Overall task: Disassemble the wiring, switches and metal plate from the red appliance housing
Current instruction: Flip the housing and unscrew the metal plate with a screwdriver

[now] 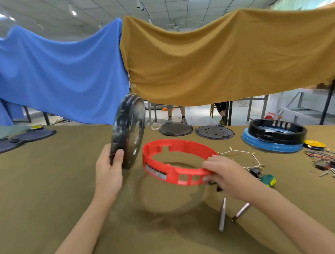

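— Red plastic, that ring: the red housing (176, 163) is tipped up off the table (50, 189), its near rim at four o'clock pinched by the right hand (220, 172), fingers curled over the edge.

— And the dark disc?

— The metal plate (128, 130) stands on edge at ten o'clock from the ring, apart from it. The left hand (109, 167) clamps its lower rim, thumb on the face. I'd judge the two are held separately because the plate is already out of the housing.

— The wiring?

— A pale wire loom with a switch (248, 161) lies on the cloth at three o'clock, behind the right hand, free of the ring. So the strip-down looks nearly finished.

— Tools?

— Two metal bits (223, 214) at five o'clock, and a green-handled tool (269, 181) just beside the wrist.

— The surface?

— Olive-brown cloth over the table. Further back, at one o'clock, two black discs (214, 132) and a blue-and-black housing (274, 137). Blue and mustard drapes (217, 57) hang across the room; beyond them, strip-lit ceiling and someone's legs.
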Tool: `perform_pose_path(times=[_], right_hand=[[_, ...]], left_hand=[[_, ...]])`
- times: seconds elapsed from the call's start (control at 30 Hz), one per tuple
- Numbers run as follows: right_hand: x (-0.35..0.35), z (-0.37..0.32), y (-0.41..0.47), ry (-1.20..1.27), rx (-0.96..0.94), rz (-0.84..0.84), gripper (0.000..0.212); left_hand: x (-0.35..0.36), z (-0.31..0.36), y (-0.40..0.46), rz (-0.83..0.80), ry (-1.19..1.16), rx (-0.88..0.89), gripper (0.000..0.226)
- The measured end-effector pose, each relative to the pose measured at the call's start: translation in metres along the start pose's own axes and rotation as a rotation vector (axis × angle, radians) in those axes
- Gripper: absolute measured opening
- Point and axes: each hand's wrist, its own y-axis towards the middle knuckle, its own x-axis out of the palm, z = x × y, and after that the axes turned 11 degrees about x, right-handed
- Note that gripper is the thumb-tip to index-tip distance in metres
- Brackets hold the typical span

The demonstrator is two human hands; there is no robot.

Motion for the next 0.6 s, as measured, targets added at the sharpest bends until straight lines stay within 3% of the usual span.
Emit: perform_pose_path(times=[0.1, 0.2, 0.3, 0.47, 0.6], right_hand=[[-0.013, 0.01, 0.002, 0.152, 0.159, 0.05, 0.015], [-0.008, 0.02, 0.007, 0.269, 0.331, 0.132, 0.009], [0.003, 0.024, 0.011, 0.195, 0.389, 0.185, 0.014], [0.012, 0.033, 0.011, -0.115, 0.369, 0.281, 0.011], [0.019, 0.044, 0.011, -0.217, 0.367, 0.242, 0.008]], left_hand=[[-0.003, -0.009, 0.004, 0.063, -0.065, -0.081, 0.035], [-0.006, -0.013, 0.004, 0.055, -0.037, -0.083, 0.032], [-0.008, -0.014, 0.007, -0.111, 0.189, 0.065, 0.025], [-0.012, -0.023, 0.018, -0.551, 0.764, 0.493, 0.014], [-0.011, -0.033, 0.005, -0.653, 0.889, 0.55, 0.019]])
